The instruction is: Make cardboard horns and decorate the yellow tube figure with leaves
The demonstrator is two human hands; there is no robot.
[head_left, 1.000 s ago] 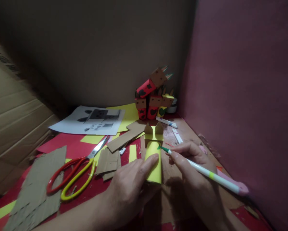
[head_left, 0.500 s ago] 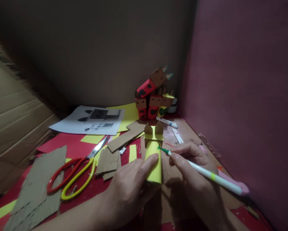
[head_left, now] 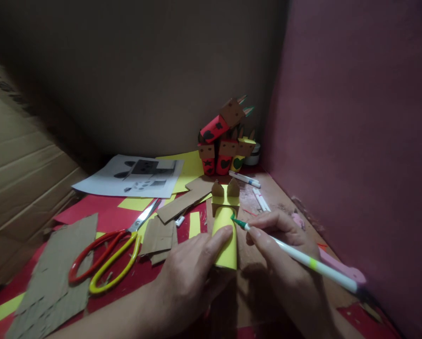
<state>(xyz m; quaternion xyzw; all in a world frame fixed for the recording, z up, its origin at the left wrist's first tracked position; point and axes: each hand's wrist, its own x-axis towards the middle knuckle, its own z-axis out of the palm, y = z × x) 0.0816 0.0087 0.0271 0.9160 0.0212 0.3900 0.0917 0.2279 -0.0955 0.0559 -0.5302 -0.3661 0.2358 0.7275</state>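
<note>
My left hand (head_left: 193, 263) grips a yellow paper-covered tube figure (head_left: 225, 252), its thumb lying on top. At the tube's far end sits a box-shaped head with two pointed cardboard ears (head_left: 233, 188). Between the fingers of my right hand (head_left: 284, 249) is a white marker (head_left: 298, 255) with a green tip. That tip touches the tube's upper right side, where a small green mark shows. The fingers of my left hand under the tube are hidden.
Red-and-yellow-handled scissors (head_left: 115, 259) lie at left beside cardboard pieces (head_left: 53, 278). A printed sheet (head_left: 129, 176) lies behind them on coloured paper. Finished-looking box-headed figures (head_left: 224, 155) stand stacked at the back, near loose markers (head_left: 244, 179). A pink wall (head_left: 352, 141) bounds the right side.
The marker has tilted slightly in my right hand, its back end a little lower. The green mark looks slightly different. My left hand and the tube stay in place.
</note>
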